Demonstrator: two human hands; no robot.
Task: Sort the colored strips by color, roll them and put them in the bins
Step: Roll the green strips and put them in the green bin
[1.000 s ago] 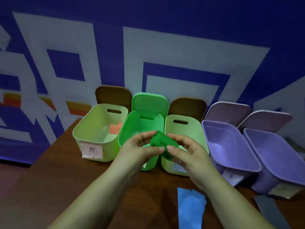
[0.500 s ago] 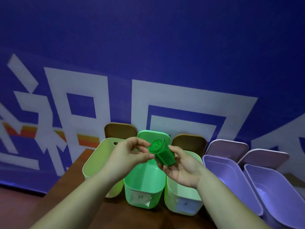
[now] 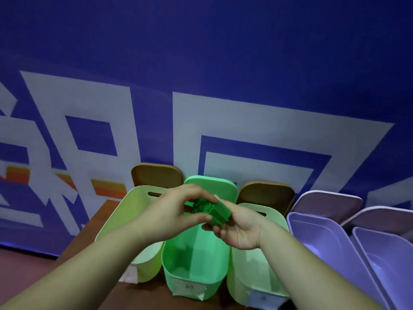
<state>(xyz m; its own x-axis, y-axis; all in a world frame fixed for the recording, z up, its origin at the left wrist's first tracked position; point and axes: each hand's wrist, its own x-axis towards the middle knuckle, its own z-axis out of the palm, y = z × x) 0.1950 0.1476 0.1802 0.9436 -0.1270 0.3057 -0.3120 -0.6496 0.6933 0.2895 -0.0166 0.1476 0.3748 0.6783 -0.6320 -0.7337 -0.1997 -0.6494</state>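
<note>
A rolled green strip (image 3: 213, 210) is held in the air over the bright green bin (image 3: 194, 262). My left hand (image 3: 172, 211) pinches the roll's left end between thumb and fingers. My right hand (image 3: 237, 229), palm turned up, grips the roll from the right and below. The green bin's floor shows no strips.
Pale yellow-green bins stand left (image 3: 125, 211) and right (image 3: 252, 278) of the green one, two purple bins (image 3: 321, 247) (image 3: 386, 262) further right. All have lids propped behind them against a blue and white wall (image 3: 201, 86). The brown table (image 3: 100, 218) ends at the left.
The view has tilted up, so the blue and grey strips on the table left the picture. Both hands have carried the green roll forward to above the green bin and closed tighter on it.
</note>
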